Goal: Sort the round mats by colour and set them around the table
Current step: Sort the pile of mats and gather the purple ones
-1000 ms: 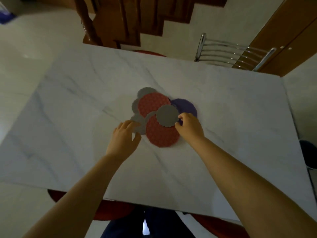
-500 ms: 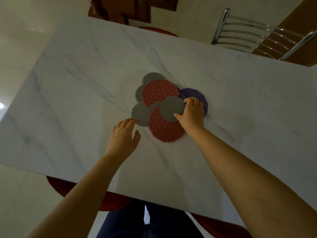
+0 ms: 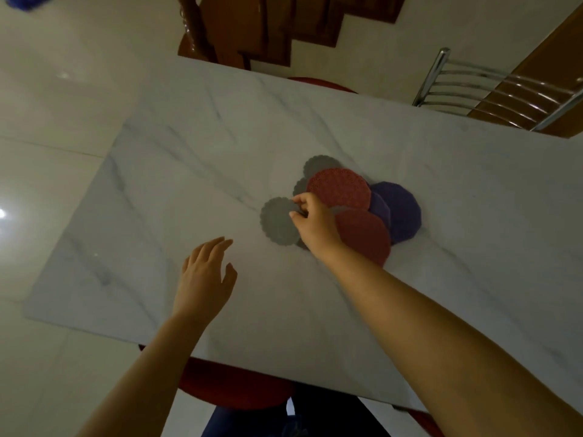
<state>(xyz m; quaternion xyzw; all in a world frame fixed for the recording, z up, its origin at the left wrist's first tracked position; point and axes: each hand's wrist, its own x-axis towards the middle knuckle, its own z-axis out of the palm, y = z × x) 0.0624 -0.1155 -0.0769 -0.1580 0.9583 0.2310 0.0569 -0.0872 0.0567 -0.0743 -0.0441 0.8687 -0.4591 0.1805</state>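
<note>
Between right-hand (image 3: 315, 223) fingertips, grey mat (image 3: 278, 221)

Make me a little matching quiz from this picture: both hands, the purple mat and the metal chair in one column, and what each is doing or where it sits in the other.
1. left hand
2. right hand
3. purple mat
4. metal chair

A. fingers pinch a grey mat
B. beyond the far edge of the table
C. open, holds nothing
D. rightmost of the mats

Pairs: 1-C, 2-A, 3-D, 4-B
</note>
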